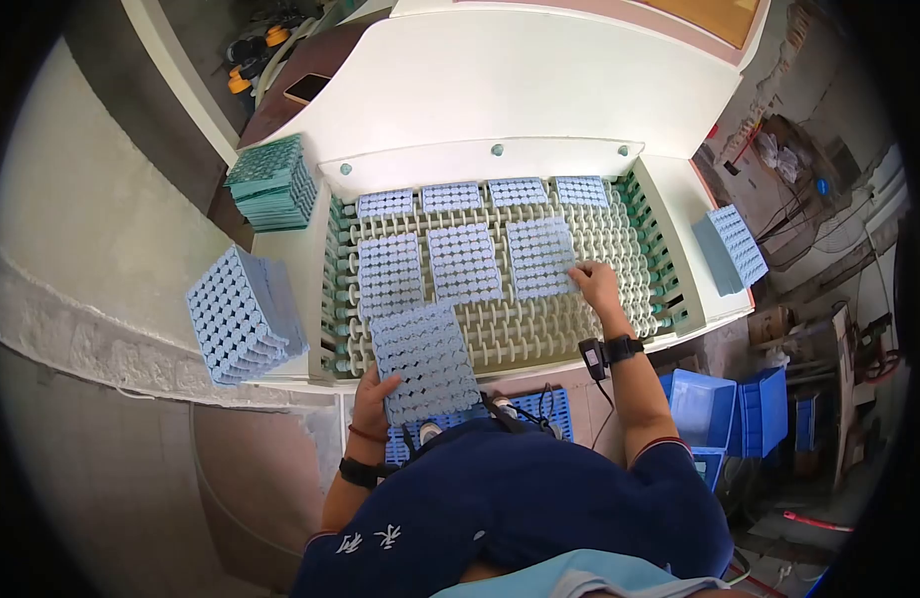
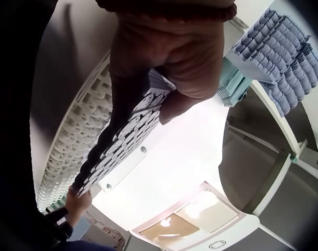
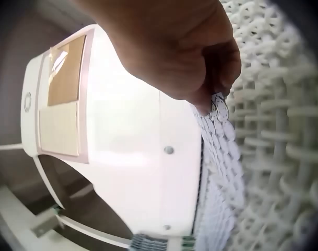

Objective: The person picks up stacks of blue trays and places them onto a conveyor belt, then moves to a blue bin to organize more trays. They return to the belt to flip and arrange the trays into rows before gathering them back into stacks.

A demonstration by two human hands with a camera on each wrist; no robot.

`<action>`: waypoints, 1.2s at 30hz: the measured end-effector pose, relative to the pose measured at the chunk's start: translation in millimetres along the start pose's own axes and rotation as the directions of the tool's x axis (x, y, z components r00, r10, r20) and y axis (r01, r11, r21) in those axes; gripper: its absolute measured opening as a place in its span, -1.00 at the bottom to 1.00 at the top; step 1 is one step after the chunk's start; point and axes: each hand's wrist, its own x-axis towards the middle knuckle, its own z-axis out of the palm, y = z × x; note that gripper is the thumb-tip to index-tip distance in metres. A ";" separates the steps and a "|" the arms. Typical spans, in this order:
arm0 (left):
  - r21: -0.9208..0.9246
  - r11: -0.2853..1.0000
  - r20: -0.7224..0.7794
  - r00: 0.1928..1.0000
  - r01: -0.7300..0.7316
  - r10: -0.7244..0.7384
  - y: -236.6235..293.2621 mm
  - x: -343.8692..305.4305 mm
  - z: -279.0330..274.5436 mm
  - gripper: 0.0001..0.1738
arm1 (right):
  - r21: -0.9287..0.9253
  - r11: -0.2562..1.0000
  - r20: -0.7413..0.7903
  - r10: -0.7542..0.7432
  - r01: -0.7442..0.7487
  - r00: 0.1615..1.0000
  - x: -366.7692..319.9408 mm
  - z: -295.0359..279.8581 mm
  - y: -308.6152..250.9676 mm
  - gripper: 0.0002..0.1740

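Beside the roller bed (image 1: 609,249), blue crates (image 1: 703,407) sit right.

Light-blue gridded sheets (image 1: 464,261), several on rollers (image 1: 611,242)

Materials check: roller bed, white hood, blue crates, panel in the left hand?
Roller bed: likely moulded plastic, off-white, dull; uniform repeated discs.
White hood: smooth, slightly glossy, soft glare; painted metal or fibreglass, can't tell.
Blue crates: probably plastic, satin; evenly coloured, thin walls.
Panel in left hand: pale blue, repeated holes; maybe coated ceramic or plastic, unclear.
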 end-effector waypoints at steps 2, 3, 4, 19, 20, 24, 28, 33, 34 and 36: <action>0.019 1.000 -0.010 1.000 -0.023 0.023 0.8 -0.3 5.4 -0.52 | -0.056 0.996 -0.069 -0.071 0.067 0.995 -7.3 1.1 -11.8 -0.68; 0.017 0.999 -0.013 1.000 -0.028 0.029 0.0 2.0 5.9 -0.52 | -0.117 0.985 -0.130 -0.143 0.128 0.981 -12.6 1.5 -21.1 -0.66; 0.020 0.999 -0.027 0.999 -0.026 0.027 -2.1 2.3 4.9 -0.53 | -0.020 0.998 -0.036 -0.065 0.064 0.997 -25.4 -3.0 -45.1 -0.62; -0.212 0.977 0.079 0.997 -0.005 0.022 -3.8 6.6 10.1 -0.42 | 0.525 0.825 0.126 0.170 -0.212 0.977 -15.9 -53.6 18.4 -0.72; -0.223 0.975 0.097 0.995 -0.017 0.039 -1.4 2.6 13.0 -0.42 | 0.498 0.843 0.072 0.195 -0.204 0.978 -2.9 -65.4 37.4 -0.72; -0.203 0.978 0.125 0.990 -0.043 0.069 -2.4 -4.4 6.8 -0.44 | 0.093 0.965 -0.012 0.246 -0.244 0.969 31.8 -81.4 79.8 -0.68; -0.115 0.990 0.022 0.996 -0.080 0.083 -6.7 -11.0 -5.6 -0.42 | -0.321 0.945 -0.234 -0.016 -0.062 0.972 15.5 -56.2 48.5 -0.58; 0.048 0.997 -0.109 0.992 -0.060 0.065 -6.5 -16.3 -11.6 -0.50 | 0.267 0.964 0.456 -0.140 0.015 0.879 -53.8 3.8 -78.5 -0.60; 0.062 0.997 -0.111 0.992 -0.056 0.062 -5.4 -15.5 -11.8 -0.54 | 0.440 0.898 0.564 -0.253 -0.026 0.786 -71.5 19.3 -98.0 -0.62; 0.070 0.996 -0.110 0.992 -0.057 0.064 -4.6 -15.9 -12.9 -0.55 | 0.443 0.865 0.793 -0.256 -0.234 0.553 -99.1 33.5 -137.4 -0.69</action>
